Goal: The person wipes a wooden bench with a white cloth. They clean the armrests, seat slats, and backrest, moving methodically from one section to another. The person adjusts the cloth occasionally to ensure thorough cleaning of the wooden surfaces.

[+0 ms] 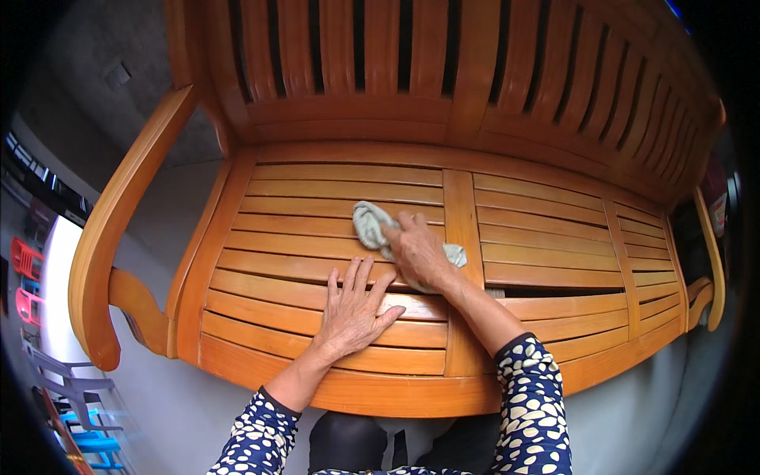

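A pale grey-green cloth point(370, 223) lies bunched on the slatted seat of a wooden bench point(317, 386). My right hand point(422, 252) is closed over the cloth and presses it to the slats, just left of the seat's middle crosspiece. Parts of the cloth stick out on both sides of the hand. My left hand point(352, 313) rests flat on the slats nearer to me, fingers spread, holding nothing. Between two slats right of my right wrist runs a wider dark gap point(554, 292).
The slatted backrest point(380, 55) rises behind the seat. A curved armrest point(127, 198) stands at the left, another armrest point(707, 257) at the far right. Beyond the left side are red chairs point(26, 257), a grey plastic chair point(75, 384) and blue stools point(96, 443).
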A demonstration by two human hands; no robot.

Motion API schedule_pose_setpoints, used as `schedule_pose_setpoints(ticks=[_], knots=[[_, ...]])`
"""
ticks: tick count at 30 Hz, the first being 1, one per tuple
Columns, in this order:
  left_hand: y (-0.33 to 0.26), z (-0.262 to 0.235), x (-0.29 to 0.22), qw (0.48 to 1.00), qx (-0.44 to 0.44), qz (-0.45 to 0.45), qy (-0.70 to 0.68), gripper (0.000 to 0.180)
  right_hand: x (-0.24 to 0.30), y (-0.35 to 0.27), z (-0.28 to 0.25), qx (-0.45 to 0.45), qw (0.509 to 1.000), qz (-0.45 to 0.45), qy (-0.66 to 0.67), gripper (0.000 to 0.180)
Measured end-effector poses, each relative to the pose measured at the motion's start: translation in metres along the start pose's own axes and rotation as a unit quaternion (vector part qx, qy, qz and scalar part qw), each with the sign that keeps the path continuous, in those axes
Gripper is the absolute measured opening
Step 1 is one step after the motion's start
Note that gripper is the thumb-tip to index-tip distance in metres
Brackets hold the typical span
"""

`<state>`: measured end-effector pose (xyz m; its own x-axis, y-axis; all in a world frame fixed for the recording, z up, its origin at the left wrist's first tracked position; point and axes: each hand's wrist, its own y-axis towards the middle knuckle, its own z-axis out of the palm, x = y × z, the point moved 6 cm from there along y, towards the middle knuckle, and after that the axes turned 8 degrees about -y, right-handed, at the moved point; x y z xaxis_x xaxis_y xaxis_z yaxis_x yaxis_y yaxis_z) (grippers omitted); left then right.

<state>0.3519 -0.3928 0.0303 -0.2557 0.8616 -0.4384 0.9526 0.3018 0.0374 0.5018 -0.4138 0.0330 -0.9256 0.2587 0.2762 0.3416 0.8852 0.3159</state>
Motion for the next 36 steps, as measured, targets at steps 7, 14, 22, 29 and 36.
schedule_pose_setpoints(ticks=[7,14,22,29,36], knots=[[-0.003,0.001,0.002,1.000,-0.011,0.010,0.000,0.062,-0.125,0.022,-0.007,-0.123,0.930,0.274,-0.211,0.031],[-0.002,0.001,0.001,0.999,-0.026,0.018,-0.002,0.062,-0.117,0.062,0.020,-0.107,0.881,0.406,-0.217,0.029],[0.001,-0.004,0.003,0.997,-0.040,-0.008,-0.067,0.057,-0.010,0.150,0.087,-0.092,0.973,0.181,-0.108,0.040],[-0.002,-0.008,0.007,0.994,-0.054,-0.010,-0.095,0.057,0.001,0.159,0.091,-0.054,0.985,0.088,-0.138,0.029],[-0.001,-0.009,0.003,0.995,-0.058,0.009,-0.079,0.061,-0.131,0.075,0.015,-0.078,0.925,0.310,-0.207,0.027]])
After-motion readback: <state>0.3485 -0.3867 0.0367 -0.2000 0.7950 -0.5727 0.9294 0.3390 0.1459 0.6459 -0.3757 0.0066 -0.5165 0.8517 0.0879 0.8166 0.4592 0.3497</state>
